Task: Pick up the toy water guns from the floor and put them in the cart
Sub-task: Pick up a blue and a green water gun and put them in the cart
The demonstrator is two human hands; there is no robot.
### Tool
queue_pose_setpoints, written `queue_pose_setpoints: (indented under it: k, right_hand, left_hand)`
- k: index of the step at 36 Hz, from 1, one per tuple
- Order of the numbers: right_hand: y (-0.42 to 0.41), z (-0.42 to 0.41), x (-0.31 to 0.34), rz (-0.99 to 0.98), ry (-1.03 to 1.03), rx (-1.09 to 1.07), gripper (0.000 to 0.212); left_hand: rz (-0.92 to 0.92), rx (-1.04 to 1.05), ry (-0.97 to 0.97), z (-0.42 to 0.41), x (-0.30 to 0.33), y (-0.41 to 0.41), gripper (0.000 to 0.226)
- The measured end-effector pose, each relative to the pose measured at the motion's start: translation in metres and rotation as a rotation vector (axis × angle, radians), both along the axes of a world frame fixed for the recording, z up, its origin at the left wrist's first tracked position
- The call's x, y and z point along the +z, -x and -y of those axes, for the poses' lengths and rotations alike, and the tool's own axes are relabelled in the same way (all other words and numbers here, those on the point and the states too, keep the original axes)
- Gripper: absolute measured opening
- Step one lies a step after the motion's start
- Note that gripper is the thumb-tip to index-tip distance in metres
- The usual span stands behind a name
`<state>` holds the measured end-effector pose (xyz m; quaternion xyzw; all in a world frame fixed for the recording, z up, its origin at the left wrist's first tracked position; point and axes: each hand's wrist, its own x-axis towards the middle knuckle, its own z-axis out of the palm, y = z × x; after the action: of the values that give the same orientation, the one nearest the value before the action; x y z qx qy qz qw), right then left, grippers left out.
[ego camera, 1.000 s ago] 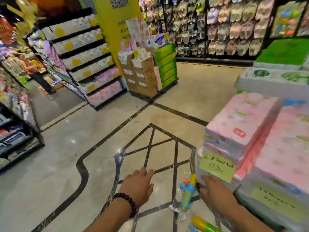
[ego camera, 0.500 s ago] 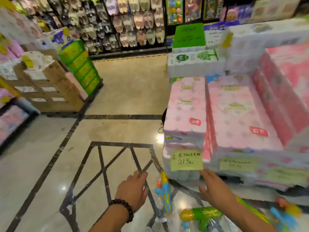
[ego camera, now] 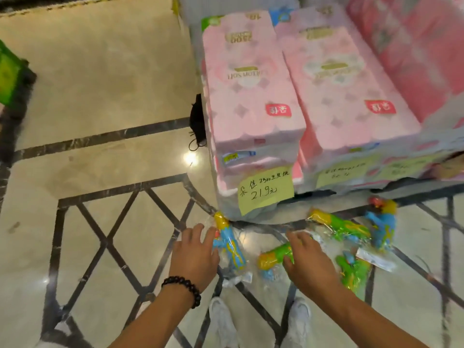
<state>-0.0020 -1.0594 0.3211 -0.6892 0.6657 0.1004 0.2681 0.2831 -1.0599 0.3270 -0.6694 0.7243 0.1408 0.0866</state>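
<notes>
Both hands are reaching down over bagged toy water guns lying on the tiled floor (ego camera: 100, 151) at the near foot of the stacked pink tissue packs (ego camera: 253, 96). The left hand (ego camera: 194, 257), fingers straight and slightly apart, is closing on the blue-and-yellow water gun (ego camera: 229, 243) just right of it, apparently not yet gripping. The right hand (ego camera: 307, 264), fingers extended, is lying over the green-and-yellow water gun (ego camera: 273, 254); whether it is gripping cannot be told. Further guns are lying to the right, and no cart is showing.

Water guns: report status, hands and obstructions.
Left hand open beside blue water gun. Right hand open over green water gun. All guns on floor, none gripped. Tissue stack close behind; cart not seen.
</notes>
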Motion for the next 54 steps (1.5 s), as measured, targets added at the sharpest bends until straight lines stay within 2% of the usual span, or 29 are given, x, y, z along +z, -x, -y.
queue_pose_setpoints:
  k: [5,10,18,21,24,29,36,40,45,50,54]
  right_hand:
    - [0.002,-0.008,-0.084,0.025,-0.041,-0.102,0.061]
    - [0.010,-0.021,-0.186,-0.025,-0.087,-0.115,0.059]
    - [0.021,-0.053,-0.365,0.039,-0.220,-0.249,0.065]
    - [0.025,-0.066,-0.422,0.066,-0.259,-0.354,0.068]
    - [0.029,-0.072,-0.473,0.101,-0.273,-0.552,0.077]
    - [0.031,-0.072,-0.544,0.183,-0.324,-0.844,0.087]
    - [0.022,-0.064,-0.623,0.190,-0.300,-0.973,0.096]
    - [0.014,-0.055,-0.655,0.202,-0.271,-1.035,0.114]
    - [0.014,-0.040,-0.690,0.277,-0.250,-1.243,0.134]
    - [0.005,-0.029,-0.711,0.258,-0.197,-1.361,0.141]
    - [-0.001,-0.014,-0.720,0.201,-0.201,-1.481,0.141]
  left_hand:
    - [0.013,0.034,-0.012,-0.008,-0.096,0.007,0.065]
    - [-0.012,0.026,-0.066,-0.019,-0.210,0.018,0.059]
    - [-0.029,0.088,-0.180,-0.036,-0.377,0.043,0.063]
    - [-0.021,0.129,-0.229,-0.039,-0.430,0.055,0.062]
    - [-0.020,0.200,-0.299,-0.040,-0.481,0.066,0.070]
    - [-0.120,0.440,-0.373,-0.039,-0.558,0.081,0.080]
    - [-0.140,0.607,-0.392,-0.034,-0.635,0.092,0.098]
    - [-0.145,0.719,-0.392,-0.028,-0.667,0.097,0.110]
    - [-0.198,0.919,-0.416,-0.020,-0.700,0.096,0.122]
    - [-0.238,1.024,-0.380,-0.015,-0.722,0.097,0.134]
    - [-0.262,1.045,-0.333,-0.013,-0.732,0.100,0.131]
